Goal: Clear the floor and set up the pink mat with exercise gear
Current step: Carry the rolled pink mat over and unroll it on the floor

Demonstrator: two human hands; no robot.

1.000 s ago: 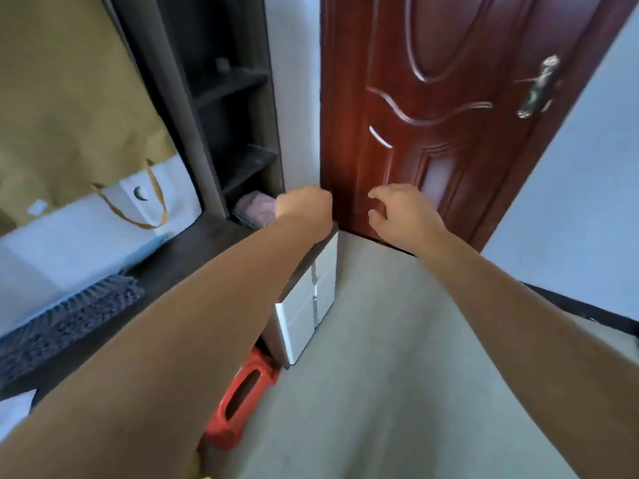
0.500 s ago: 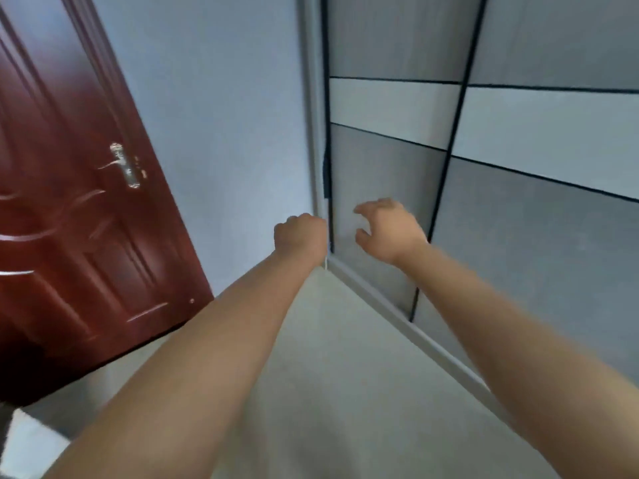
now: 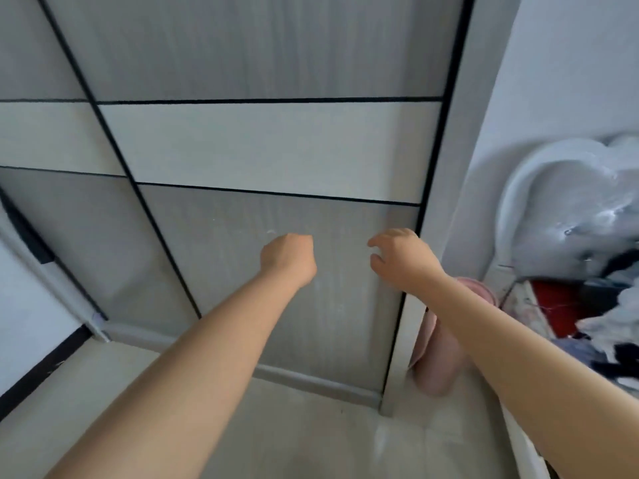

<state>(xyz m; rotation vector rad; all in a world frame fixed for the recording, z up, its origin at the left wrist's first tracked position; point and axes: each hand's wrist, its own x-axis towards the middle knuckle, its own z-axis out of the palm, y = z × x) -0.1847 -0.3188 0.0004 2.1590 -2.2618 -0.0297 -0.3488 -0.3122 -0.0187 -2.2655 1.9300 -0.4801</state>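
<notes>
A rolled pink mat (image 3: 436,354) stands upright in the gap to the right of the grey wardrobe, and my right forearm covers its middle. My right hand (image 3: 401,257) hovers up and to the left of the mat's top end, fingers apart and curled, holding nothing. My left hand (image 3: 289,259) is a closed fist in front of the wardrobe's sliding door (image 3: 276,271), with nothing in it. Both arms reach forward at about the same height.
The grey panelled wardrobe (image 3: 242,140) fills the view ahead. At the right, a pile of white and dark clutter (image 3: 584,278) with something red sits on a white surface. Pale floor (image 3: 311,440) stretches below my arms. A white wall with black skirting (image 3: 38,368) is at the left.
My view has swung to the right, from the red door past the white wall to the wardrobe. The rolled pink mat and the clutter pile have come into view. Both hands keep their shapes.
</notes>
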